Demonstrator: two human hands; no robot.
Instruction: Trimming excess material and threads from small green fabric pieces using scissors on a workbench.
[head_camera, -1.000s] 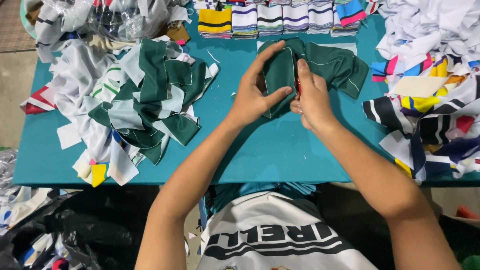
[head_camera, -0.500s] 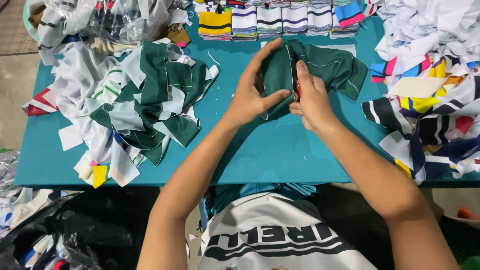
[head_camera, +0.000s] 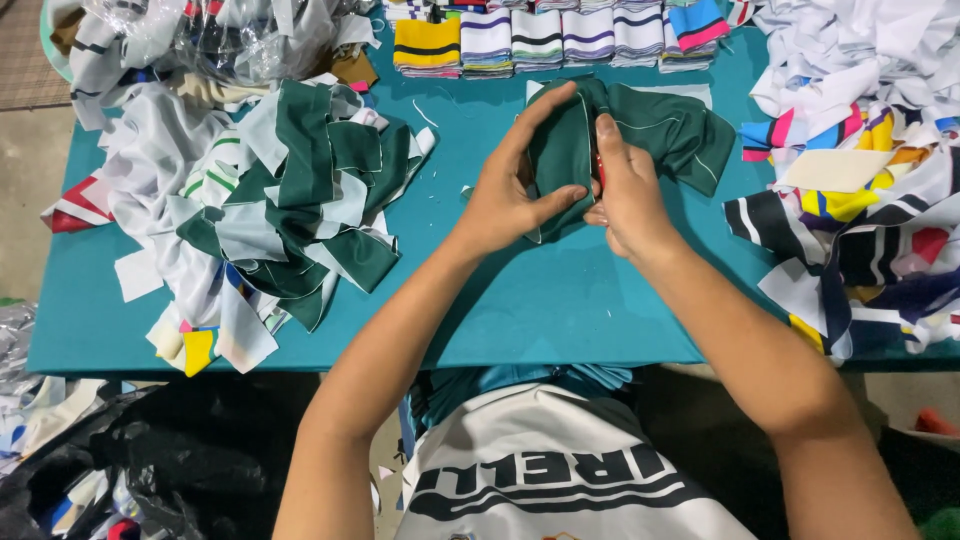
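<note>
A dark green fabric piece (head_camera: 670, 125) with thin white piping lies bunched on the teal table (head_camera: 560, 300), right of centre. My left hand (head_camera: 515, 190) pinches its left fold between thumb and fingers. My right hand (head_camera: 625, 195) grips the same cloth right beside it, and a small red thing shows between the fingers at the seam. Both hands touch each other over the cloth.
A heap of green, white and grey cloth cut-offs (head_camera: 260, 200) covers the table's left. Striped, multicoloured scraps (head_camera: 860, 200) pile up on the right. A row of folded striped bands (head_camera: 560, 35) lines the far edge. Black bags (head_camera: 170, 460) sit below the left front edge.
The hands keep hold of the green cloth in nearly the same spot; the fingers have shifted slightly along the fold.
</note>
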